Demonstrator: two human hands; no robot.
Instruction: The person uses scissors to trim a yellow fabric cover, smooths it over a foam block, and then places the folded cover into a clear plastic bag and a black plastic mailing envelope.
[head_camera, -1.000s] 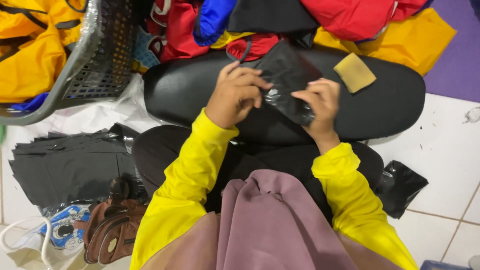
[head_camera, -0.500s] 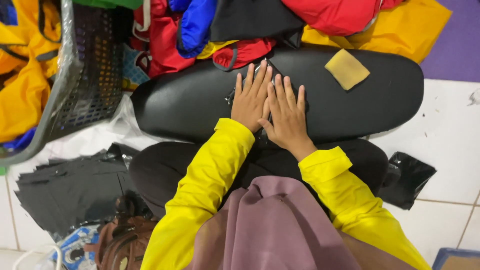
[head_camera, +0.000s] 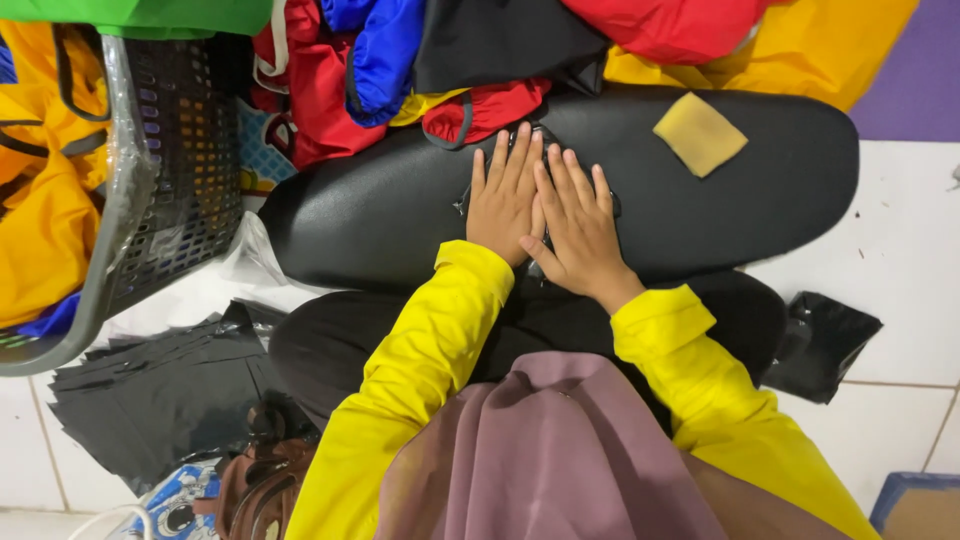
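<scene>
Both hands, left (head_camera: 507, 200) and right (head_camera: 578, 225), press flat and open on the black packet (head_camera: 545, 135) beneath them.

A black basket (head_camera: 150, 190) stands at the left edge of the tiled floor (head_camera: 900, 260), yellow cloth (head_camera: 40, 220) inside it. A stack of black plastic bags (head_camera: 150, 400) lies at the lower left, with a brown bag (head_camera: 265, 490) just beside it. Red, blue, black and yellow garments (head_camera: 480, 50) are heaped along the top edge. One loose black bag (head_camera: 825, 340) lies at the right.
</scene>
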